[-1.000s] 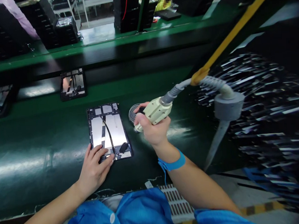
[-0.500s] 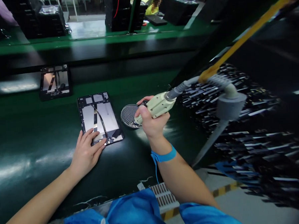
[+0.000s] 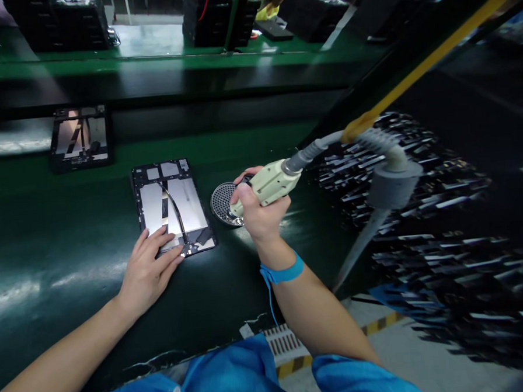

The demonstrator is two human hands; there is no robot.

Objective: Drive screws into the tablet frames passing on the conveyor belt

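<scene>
An opened tablet chassis [image 3: 172, 203] with silver plates and a black cable lies on the green belt [image 3: 49, 242]. My left hand [image 3: 149, 269] rests flat on its near edge, fingers spread. My right hand [image 3: 259, 215] is wrapped round a cream electric screwdriver [image 3: 270, 185] whose tip points down onto a round perforated metal dish [image 3: 224, 202] just right of the tablet. A grey hose [image 3: 316, 149] runs from the tool up to a yellow strap [image 3: 413, 77]. A blue band [image 3: 283, 274] circles my right wrist.
A second opened tablet [image 3: 81, 137] lies farther back left on the belt. Black stacked trays [image 3: 59, 22] stand on the far green bench. A grey cylinder with a pointed end [image 3: 390, 189] hangs at the right, over dark racks of parts. Blue sleeves show below.
The view has shifted, so the tablet and dish sit higher and further left. My right hand with the screwdriver has settled lower over the dish. My left hand stays on the tablet.
</scene>
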